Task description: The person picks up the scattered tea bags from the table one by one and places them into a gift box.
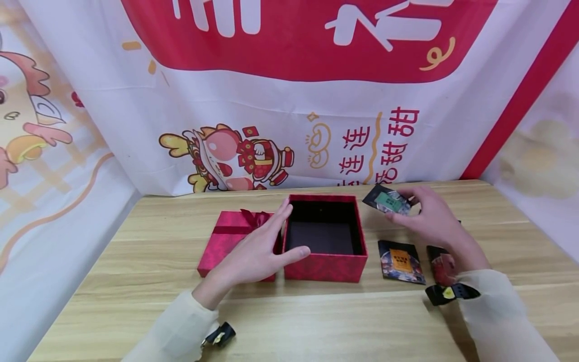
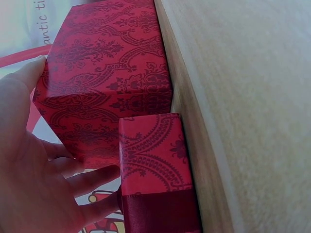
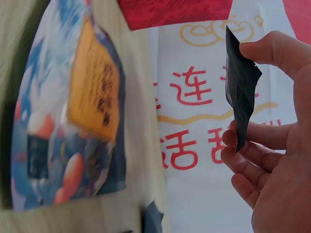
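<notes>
Right hand (image 1: pixel 431 216) pinches green-labelled packet (image 1: pixel 384 200), right of open box (image 1: pixel 323 269); left hand (image 1: pixel 258 254) wide-fingered at box's left. Packing step, seemingly; next likely needs leftward carry.

Grn-labelled blk pkt (image 1: pixel 388 201), tilted, midair, just R of open-top patterned red box (image 1: pixel 323 268)

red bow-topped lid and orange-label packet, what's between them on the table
In the head view, the open red box stands between the bow-topped lid and the orange-label packet.
</notes>
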### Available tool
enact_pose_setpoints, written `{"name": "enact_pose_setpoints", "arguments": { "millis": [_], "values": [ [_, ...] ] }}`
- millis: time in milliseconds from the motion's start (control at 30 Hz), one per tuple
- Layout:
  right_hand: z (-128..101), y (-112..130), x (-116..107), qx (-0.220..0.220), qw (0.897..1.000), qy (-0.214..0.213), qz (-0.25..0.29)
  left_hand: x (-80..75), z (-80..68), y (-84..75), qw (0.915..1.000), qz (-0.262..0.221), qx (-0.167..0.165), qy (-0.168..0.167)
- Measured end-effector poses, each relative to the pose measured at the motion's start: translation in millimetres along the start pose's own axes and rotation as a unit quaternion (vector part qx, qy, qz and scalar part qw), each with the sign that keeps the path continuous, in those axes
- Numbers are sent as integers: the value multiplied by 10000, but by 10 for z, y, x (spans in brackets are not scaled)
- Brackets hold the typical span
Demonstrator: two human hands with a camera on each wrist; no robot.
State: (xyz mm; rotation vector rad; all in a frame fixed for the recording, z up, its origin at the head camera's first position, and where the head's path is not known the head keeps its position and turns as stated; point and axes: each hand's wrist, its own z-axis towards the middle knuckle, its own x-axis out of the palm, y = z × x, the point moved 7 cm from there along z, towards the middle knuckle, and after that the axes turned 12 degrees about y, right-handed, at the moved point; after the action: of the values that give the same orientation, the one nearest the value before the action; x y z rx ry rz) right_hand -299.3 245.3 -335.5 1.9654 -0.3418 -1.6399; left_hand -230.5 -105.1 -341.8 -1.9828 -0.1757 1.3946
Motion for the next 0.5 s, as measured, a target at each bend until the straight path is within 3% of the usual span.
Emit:
{"name": "enact_pose_setpoints", "arguments": {
  "millis": [500],
  "values": [
    [-129, 416, -78, -536, 9983, -228, -71, 1, 2, 2, 10000, 45, 16, -18]
  ]
}}
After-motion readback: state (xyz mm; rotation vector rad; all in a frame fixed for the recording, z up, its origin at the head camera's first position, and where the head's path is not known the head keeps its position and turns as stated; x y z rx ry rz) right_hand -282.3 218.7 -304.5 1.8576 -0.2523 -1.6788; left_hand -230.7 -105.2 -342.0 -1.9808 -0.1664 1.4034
